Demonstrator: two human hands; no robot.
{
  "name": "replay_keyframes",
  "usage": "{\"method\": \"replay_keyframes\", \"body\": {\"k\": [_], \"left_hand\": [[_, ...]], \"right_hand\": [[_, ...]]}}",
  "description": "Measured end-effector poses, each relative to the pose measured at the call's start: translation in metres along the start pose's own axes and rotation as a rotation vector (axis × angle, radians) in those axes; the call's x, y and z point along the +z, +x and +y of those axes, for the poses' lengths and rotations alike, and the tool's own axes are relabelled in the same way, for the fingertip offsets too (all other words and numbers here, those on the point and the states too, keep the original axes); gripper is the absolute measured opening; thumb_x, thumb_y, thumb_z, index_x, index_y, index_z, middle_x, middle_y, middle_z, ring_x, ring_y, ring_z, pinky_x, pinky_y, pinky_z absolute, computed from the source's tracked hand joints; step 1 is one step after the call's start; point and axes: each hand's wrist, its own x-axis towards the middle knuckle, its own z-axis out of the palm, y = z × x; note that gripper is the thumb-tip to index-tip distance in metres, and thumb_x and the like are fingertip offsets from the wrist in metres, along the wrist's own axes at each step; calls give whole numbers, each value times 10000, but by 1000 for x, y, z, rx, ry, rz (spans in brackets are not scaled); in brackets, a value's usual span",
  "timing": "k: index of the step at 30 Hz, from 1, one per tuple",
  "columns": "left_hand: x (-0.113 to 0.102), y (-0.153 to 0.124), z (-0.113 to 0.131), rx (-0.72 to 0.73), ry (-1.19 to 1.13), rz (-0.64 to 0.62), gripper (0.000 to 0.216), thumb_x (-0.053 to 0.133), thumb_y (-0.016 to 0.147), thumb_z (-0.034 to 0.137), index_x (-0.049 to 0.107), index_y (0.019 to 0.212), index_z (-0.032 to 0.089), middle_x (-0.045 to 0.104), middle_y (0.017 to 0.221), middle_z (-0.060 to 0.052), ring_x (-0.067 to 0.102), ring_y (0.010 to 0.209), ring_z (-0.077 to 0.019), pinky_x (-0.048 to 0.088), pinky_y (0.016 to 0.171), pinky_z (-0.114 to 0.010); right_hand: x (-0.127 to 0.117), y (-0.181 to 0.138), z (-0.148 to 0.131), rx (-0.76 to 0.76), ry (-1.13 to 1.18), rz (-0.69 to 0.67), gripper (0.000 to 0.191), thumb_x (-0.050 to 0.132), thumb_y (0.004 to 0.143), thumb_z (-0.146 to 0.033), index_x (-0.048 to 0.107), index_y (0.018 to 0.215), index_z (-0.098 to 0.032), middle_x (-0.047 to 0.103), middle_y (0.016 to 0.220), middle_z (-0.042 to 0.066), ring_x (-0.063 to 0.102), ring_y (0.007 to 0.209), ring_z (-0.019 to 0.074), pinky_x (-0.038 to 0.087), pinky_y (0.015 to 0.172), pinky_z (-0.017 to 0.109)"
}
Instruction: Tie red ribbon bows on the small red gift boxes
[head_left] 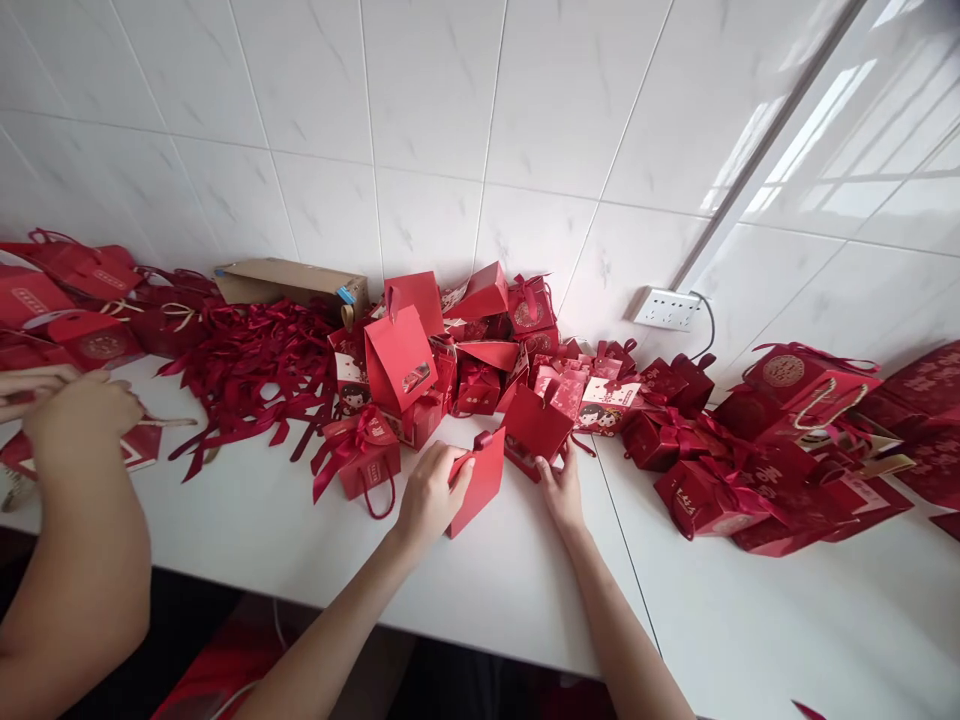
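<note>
My left hand (433, 497) is closed on the upper edge of a bright red gift box (484, 488), its thumb beside a small dark-red ribbon (484, 438) at the top. The box stands tilted just above or on the white table; its base contact is hard to tell. Fingers and thumb of my right hand (562, 490) grip the lower right corner of a darker red gift box (537, 425). Behind my hands rises a heap of red boxes, among them a tall one with a small window (401, 358). A red box with a ribbon bow (360, 452) sits left of my left hand.
Loose dark-red ribbons (259, 365) lie in a pile before a cardboard box (292, 280). Another person's hands (82, 405) work at far left. More red boxes (709, 495) crowd the right. A power strip (666, 309) is on the tiled wall.
</note>
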Motion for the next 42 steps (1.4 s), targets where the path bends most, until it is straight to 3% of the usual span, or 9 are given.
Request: {"method": "replay_keyframes", "body": {"k": [5,8,12,14,18,21,25,33,42], "left_hand": [[11,-28,38,-124,73,59,249,443,847,112,468,1085,180,561,967,-104,591,903,-230,516,765,-365],[9,-43,66,-114,13,-76,357,519,826,180,449,1176,166,535,1105,-167,570,1015,-294,522,822,-446],[-11,-51,85,-38,-222,-335,260,543,827,218,535,1087,228,591,1079,-105,620,945,-230,558,777,-357],[-23,-46,82,-5,-269,-285,152,517,838,192,576,970,242,617,987,-68,628,881,-192,553,751,-315],[-36,-19,55,-68,-145,59,113,533,836,211,585,936,219,609,966,-75,592,961,-216,509,869,-386],[-36,-1,34,-218,-250,-109,190,570,833,293,579,1006,215,638,1043,-61,603,1006,-208,512,880,-352],[-31,5,22,-344,-410,-355,152,531,860,319,601,801,198,674,802,-9,644,781,-160,527,717,-258],[-23,-6,27,-302,-426,-197,160,526,860,265,586,733,188,646,719,8,600,662,-117,489,631,-212],[-11,-13,28,-116,-281,51,200,500,893,223,583,716,178,591,638,18,542,559,-83,454,554,-184]], "right_hand": [[-7,-25,-39,-41,-14,132,678,526,811,-577,338,1339,-195,353,1397,172,332,1324,315,325,1044,525],[-8,-50,-73,-143,159,-120,584,410,873,-586,364,1316,-208,459,1321,150,497,1193,277,437,956,464],[-12,-61,-101,-57,97,-302,399,551,840,-505,572,1091,-195,630,1060,89,604,968,234,508,808,356],[-15,-56,-106,6,72,-343,307,546,853,-480,628,900,-188,652,857,48,614,770,188,507,668,296],[-13,-46,-107,25,135,-424,330,548,844,-507,614,836,-184,633,782,31,584,664,156,472,562,251],[-4,-46,-107,13,171,-479,336,546,839,-520,582,813,-187,614,784,26,579,677,156,468,564,247],[9,-51,-106,-34,157,-502,299,513,867,-488,541,820,-194,584,780,21,575,677,155,480,578,261],[16,-63,-120,-589,-106,-183,184,471,888,-138,481,1042,-239,485,1037,76,536,1027,209,492,875,432],[17,-64,-127,-659,-139,-250,218,437,879,-54,503,1012,-212,506,943,74,529,904,200,522,762,391]]}}
